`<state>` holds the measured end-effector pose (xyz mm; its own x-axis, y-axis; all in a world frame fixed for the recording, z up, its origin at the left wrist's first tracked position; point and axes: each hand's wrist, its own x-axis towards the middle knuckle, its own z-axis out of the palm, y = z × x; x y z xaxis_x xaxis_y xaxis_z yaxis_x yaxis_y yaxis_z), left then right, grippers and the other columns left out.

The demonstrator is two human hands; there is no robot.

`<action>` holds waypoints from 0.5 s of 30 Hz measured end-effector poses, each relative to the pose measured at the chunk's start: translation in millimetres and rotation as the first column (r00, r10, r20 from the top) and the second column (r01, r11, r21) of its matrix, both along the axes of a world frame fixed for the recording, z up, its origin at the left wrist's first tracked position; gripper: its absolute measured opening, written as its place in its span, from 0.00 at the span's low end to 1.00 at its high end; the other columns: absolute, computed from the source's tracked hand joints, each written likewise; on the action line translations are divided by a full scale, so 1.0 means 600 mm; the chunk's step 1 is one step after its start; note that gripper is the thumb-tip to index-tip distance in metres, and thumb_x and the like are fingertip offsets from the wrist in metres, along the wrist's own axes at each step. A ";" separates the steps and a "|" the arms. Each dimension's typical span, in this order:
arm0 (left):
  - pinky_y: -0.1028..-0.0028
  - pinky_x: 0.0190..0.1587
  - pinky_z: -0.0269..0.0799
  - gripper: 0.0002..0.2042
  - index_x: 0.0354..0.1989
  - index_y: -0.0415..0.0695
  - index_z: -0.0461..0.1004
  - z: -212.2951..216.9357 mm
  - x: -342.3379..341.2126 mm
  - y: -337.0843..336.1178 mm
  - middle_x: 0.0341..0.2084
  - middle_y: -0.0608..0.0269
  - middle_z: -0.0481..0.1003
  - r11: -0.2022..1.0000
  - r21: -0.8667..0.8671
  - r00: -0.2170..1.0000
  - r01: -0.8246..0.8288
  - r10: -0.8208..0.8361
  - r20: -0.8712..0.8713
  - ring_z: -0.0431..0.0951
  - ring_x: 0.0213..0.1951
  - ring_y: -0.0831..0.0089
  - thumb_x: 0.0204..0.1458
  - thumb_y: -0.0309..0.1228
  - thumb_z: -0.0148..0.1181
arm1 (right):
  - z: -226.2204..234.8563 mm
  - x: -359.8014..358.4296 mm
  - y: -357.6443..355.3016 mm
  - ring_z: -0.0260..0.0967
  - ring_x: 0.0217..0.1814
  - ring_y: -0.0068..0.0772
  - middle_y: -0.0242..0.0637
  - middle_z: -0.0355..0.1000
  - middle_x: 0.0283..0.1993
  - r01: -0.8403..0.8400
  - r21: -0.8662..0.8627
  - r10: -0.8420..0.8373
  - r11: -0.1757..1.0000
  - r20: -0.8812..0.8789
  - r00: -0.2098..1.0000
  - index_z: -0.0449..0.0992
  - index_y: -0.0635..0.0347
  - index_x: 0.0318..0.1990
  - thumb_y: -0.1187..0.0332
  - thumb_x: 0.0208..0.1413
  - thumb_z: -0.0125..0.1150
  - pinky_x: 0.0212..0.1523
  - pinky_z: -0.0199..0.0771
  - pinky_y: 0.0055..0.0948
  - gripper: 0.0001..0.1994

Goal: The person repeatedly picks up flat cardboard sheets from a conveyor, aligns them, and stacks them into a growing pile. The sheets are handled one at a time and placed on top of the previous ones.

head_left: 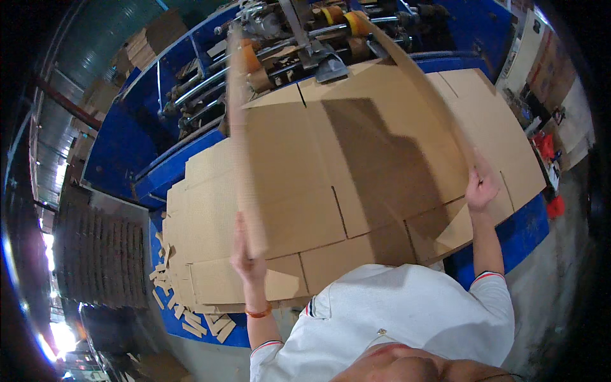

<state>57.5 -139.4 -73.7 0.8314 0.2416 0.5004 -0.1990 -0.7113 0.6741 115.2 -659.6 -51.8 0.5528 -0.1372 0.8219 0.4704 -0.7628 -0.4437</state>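
Note:
My left hand (247, 262) is closed on the near end of an upright cardboard panel (240, 146), seen nearly edge-on and blurred. On the right, my right hand (482, 191) grips the near end of a second raised cardboard panel (428, 86), which leans and runs away toward the machine. Whether both panels belong to one sheet I cannot tell. Between and beneath them lie flat brown cardboard sheets (289, 172) with slots and crease lines. A dark shadow falls across the middle.
A blue machine (143, 137) with metal rollers, orange rings and a metal bracket (331, 67) stands beyond the cardboard. Cardboard scraps (191, 325) litter the blue table's left corner. Stacked cardboard (102, 248) stands at far left; red items (555, 205) are at right.

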 end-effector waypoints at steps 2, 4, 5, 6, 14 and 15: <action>0.57 0.64 0.55 0.29 0.57 0.41 0.69 0.018 0.011 -0.072 0.60 0.50 0.65 0.911 0.312 0.957 0.270 -0.289 0.017 0.62 0.63 0.55 0.40 0.14 0.56 | 0.017 -0.008 0.034 0.73 0.52 0.45 0.47 0.73 0.52 -0.088 -0.106 0.088 0.991 -0.001 0.996 0.71 0.66 0.53 0.74 0.50 0.59 0.52 0.72 0.35 0.20; 0.54 0.66 0.50 0.32 0.57 0.48 0.70 0.001 0.003 -0.106 0.60 0.54 0.64 0.752 0.490 0.897 0.441 -0.362 -0.253 0.60 0.63 0.54 0.38 0.14 0.56 | 0.006 -0.023 0.063 0.69 0.58 0.46 0.46 0.70 0.56 -0.181 -0.381 0.145 0.907 -0.122 0.982 0.72 0.64 0.53 0.68 0.48 0.61 0.56 0.69 0.39 0.22; 0.54 0.66 0.50 0.34 0.58 0.50 0.69 -0.012 0.001 -0.113 0.61 0.54 0.63 0.733 0.495 0.884 0.467 -0.371 -0.284 0.60 0.64 0.53 0.36 0.13 0.56 | -0.020 -0.025 0.079 0.68 0.59 0.45 0.46 0.70 0.56 -0.248 -0.471 0.224 0.847 -0.108 0.969 0.73 0.62 0.52 0.66 0.48 0.60 0.56 0.69 0.40 0.21; 0.54 0.66 0.50 0.36 0.58 0.51 0.69 -0.028 -0.001 -0.117 0.61 0.55 0.63 0.715 0.498 0.870 0.491 -0.378 -0.315 0.59 0.64 0.53 0.34 0.13 0.56 | -0.046 -0.023 0.095 0.67 0.59 0.44 0.46 0.69 0.57 -0.308 -0.556 0.303 0.772 -0.104 0.947 0.74 0.61 0.51 0.65 0.48 0.60 0.56 0.69 0.40 0.21; 0.49 0.64 0.51 0.37 0.64 0.57 0.60 -0.035 0.053 -0.099 0.63 0.57 0.60 0.618 0.567 0.836 0.544 -0.344 -0.428 0.57 0.65 0.52 0.40 0.17 0.56 | -0.083 0.005 0.160 0.69 0.55 0.48 0.47 0.71 0.53 -0.382 -0.697 0.251 0.607 -0.288 0.924 0.74 0.62 0.48 0.66 0.46 0.58 0.55 0.69 0.42 0.20; 0.49 0.64 0.51 0.36 0.63 0.57 0.61 -0.044 0.070 -0.095 0.63 0.57 0.60 0.609 0.584 0.843 0.536 -0.350 -0.409 0.57 0.64 0.52 0.41 0.17 0.55 | -0.086 0.020 0.161 0.68 0.55 0.48 0.47 0.71 0.53 -0.377 -0.689 0.251 0.619 -0.281 0.926 0.73 0.63 0.49 0.66 0.45 0.58 0.55 0.69 0.42 0.21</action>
